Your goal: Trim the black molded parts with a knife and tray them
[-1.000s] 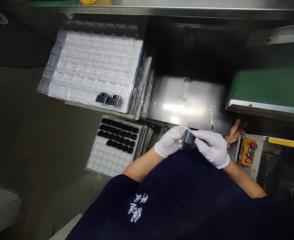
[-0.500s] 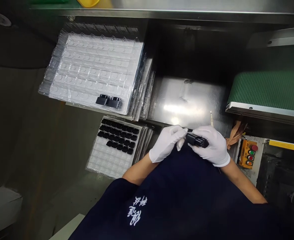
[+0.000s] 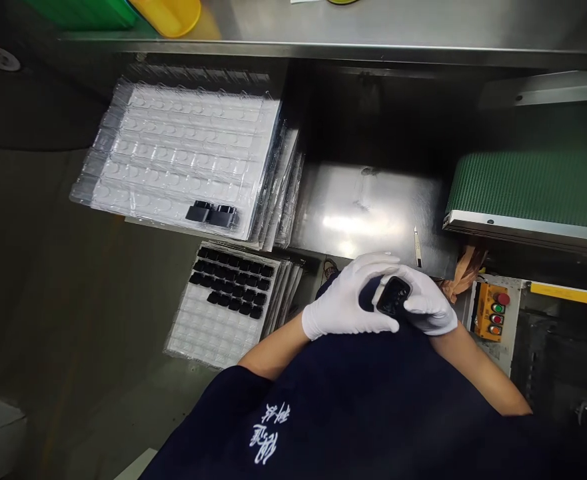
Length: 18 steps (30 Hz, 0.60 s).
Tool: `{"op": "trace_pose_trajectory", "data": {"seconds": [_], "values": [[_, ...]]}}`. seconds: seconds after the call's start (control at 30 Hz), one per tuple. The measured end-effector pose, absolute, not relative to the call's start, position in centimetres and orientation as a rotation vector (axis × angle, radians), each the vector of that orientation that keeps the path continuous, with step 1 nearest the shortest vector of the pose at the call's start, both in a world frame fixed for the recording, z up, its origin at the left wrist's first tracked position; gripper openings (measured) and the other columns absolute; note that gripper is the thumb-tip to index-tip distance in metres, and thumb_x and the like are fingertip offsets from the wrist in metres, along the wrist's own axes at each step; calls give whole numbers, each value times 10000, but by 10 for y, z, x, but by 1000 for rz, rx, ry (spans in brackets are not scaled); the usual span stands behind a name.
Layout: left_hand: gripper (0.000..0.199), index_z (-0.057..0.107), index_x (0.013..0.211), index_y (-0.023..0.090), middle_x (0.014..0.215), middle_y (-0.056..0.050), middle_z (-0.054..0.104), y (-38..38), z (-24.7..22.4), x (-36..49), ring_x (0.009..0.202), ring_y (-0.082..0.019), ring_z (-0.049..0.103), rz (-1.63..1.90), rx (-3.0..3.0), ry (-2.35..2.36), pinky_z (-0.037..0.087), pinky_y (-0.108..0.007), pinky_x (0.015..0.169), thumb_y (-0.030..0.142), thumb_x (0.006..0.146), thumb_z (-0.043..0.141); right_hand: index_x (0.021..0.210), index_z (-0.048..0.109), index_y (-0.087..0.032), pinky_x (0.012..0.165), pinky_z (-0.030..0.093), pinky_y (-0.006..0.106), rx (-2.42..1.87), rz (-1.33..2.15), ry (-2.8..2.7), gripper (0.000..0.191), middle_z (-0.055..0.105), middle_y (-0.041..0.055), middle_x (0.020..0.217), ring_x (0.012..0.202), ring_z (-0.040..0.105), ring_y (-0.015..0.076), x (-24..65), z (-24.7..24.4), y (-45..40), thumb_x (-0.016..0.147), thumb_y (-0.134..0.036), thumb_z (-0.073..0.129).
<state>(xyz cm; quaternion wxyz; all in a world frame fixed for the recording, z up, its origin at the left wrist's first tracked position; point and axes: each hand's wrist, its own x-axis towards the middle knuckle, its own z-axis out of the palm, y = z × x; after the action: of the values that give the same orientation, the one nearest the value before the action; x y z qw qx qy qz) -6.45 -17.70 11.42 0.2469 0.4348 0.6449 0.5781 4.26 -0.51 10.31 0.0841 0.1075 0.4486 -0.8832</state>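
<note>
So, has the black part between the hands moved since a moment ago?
Yes, the black part has shifted toward the button box and turned, its open end now facing up.

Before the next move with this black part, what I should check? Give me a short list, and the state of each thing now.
1. Left hand and right hand both in white gloves: ok.
2. Black part held between both hands: ok.
3. Face of the black part free of dirt: cannot tell, too dark and small.
4. Lower tray has free pockets: ok.
5. Two black parts on the upper tray sit properly in pockets: cannot tell.
</note>
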Motion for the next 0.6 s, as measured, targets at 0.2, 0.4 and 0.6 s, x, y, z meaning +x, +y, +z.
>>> {"op": "trace_pose_trajectory", "data": {"seconds": [0.2,0.4,0.6], "values": [[822,594,1403,248,1393,-145,664,-168,116,-60,1383,-357,573,1609,1313,1717,456,-533,1183,500,699,937,981,756,-164,762,576,319,189,-2710,743,444,741,44,802,711,683,194,40,86,-12,639,-425,867],[788,632,1349,230,1378,-136,669,-166,122,-59,1341,-343,604,1523,1180,1775,482,-502,1165,472,673,955,978,750,-165,684,565,334,267,-2675,568,429,750,54,786,684,692,213,44,68,-13,599,-352,818],[682,635,1374,221,1403,-128,664,-171,124,-63,1335,-322,606,1388,1128,1904,481,-473,1162,433,779,893,930,723,-185,784,588,422,424,-2683,882,414,733,57,819,742,684,241,38,63,-12,611,-440,789]]}}
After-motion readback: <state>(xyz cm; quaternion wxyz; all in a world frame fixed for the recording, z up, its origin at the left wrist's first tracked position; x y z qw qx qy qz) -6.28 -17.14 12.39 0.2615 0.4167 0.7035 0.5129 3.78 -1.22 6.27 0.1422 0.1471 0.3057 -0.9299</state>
